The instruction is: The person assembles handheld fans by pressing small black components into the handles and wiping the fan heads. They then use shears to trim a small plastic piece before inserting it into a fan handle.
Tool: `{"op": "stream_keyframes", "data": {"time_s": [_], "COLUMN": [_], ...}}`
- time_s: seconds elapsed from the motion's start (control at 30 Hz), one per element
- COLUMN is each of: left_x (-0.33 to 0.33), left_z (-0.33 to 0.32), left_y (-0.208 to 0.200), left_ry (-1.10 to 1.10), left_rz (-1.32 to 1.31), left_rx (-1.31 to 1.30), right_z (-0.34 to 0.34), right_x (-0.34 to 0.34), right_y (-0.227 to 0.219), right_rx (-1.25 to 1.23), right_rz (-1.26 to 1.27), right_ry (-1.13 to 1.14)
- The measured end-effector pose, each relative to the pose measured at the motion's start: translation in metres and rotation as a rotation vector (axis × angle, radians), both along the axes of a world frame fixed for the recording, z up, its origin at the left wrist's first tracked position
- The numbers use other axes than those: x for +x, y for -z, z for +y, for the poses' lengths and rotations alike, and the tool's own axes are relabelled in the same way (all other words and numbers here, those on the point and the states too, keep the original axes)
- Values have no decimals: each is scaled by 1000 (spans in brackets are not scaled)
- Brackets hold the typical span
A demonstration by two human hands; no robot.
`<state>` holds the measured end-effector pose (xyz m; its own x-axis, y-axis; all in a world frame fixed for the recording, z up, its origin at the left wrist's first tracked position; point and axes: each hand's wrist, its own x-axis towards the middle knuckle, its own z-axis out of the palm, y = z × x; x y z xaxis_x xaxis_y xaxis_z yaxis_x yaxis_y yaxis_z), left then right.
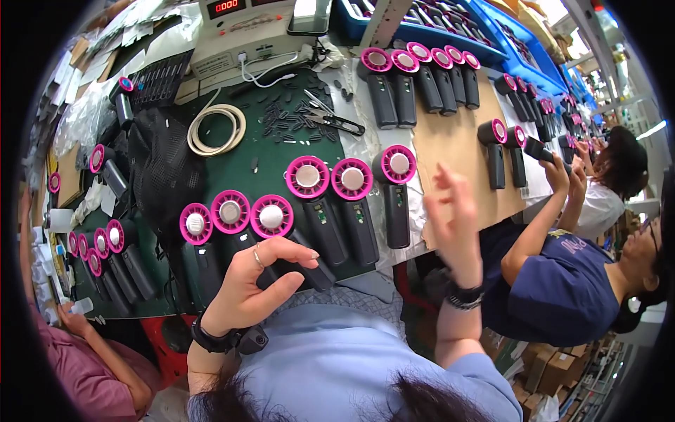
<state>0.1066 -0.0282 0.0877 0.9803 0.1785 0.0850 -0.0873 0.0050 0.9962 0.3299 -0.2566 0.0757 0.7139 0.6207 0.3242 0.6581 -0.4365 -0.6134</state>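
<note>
My left hand (264,285) hovers over the near edge of the green work mat, fingers curved and thumb apart, holding nothing. Just beyond it lies a group of black-handled devices with pink spoked rings, which look like handheld fans (272,216). Their lower handles are partly hidden by the hand. My right hand (455,221) is raised, slightly blurred, with its fingers loosely bent and apart; nothing is in it. Nearest to it on the left is a single fan (397,204). Two more fans (330,228) between the hands show small green circuit parts on their handles.
Tweezers (334,121) lie by scattered small black pieces (281,116) and a coiled cream cable (216,131). A power supply (232,49) stands behind. More fans (422,77) line the cardboard (450,151). Blue bins (436,32) sit farther back. Co-workers (569,281) sit at both sides.
</note>
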Motion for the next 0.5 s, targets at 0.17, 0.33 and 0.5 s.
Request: {"op": "stream_keyframes", "data": {"time_s": [0.17,0.33,0.5], "left_x": [7,0,-12], "left_z": [6,13,26], "left_y": [-5,-13,-6], "left_ry": [13,-10,-47], "left_rz": [-20,-10,-12], "left_rx": [13,15,57], "right_z": [66,148,183], "right_x": [72,113,116], "right_y": [-62,-37,1], "right_rx": [23,-488,-827], "right_rz": [24,-50,-176], "right_ry": [-300,-642,-647]}}
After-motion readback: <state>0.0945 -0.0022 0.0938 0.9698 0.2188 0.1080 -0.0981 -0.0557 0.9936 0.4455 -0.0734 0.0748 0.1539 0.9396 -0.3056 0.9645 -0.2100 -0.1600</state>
